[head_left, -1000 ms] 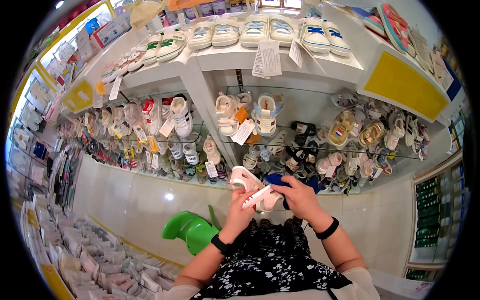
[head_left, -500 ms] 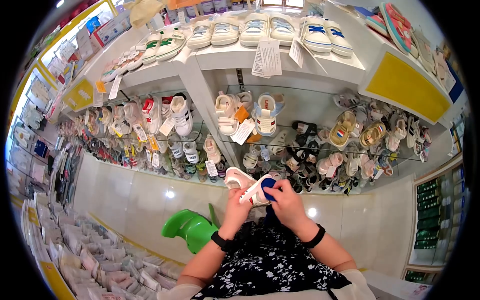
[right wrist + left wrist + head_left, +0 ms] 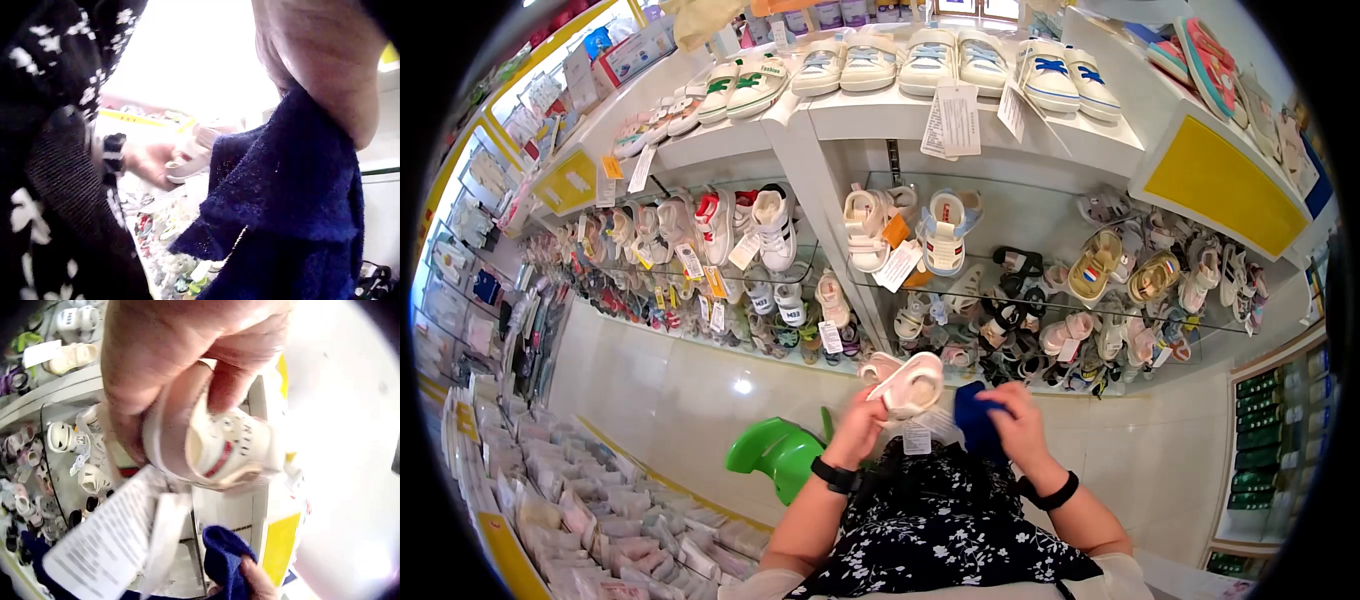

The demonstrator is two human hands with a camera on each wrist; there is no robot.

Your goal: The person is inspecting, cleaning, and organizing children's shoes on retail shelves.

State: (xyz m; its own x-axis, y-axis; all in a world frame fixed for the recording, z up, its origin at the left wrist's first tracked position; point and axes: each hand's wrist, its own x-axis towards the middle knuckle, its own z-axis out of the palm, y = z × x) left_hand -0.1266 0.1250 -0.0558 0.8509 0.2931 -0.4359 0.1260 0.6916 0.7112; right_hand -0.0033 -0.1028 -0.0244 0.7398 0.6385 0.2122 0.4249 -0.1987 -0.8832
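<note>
My left hand grips a pair of small pale pink and white sandals in front of my body. In the left wrist view, fingers and thumb close round one sandal, whose insole carries a red and green stripe. White paper tags dangle below it. To the right, my right hand pinches a dark blue cloth, which hangs in folds in the right wrist view, apart from the sandals.
Shelves of children's shoes stand ahead, with white sneakers along the top. A green plastic chair is on the floor at left. Packaged goods fill a rack at lower left. Green items line a case at right.
The blue cloth was pressed against the sandal half a second ago; now my right hand has drawn it away to the right. The sandals have turned in my left hand, showing a tag.
</note>
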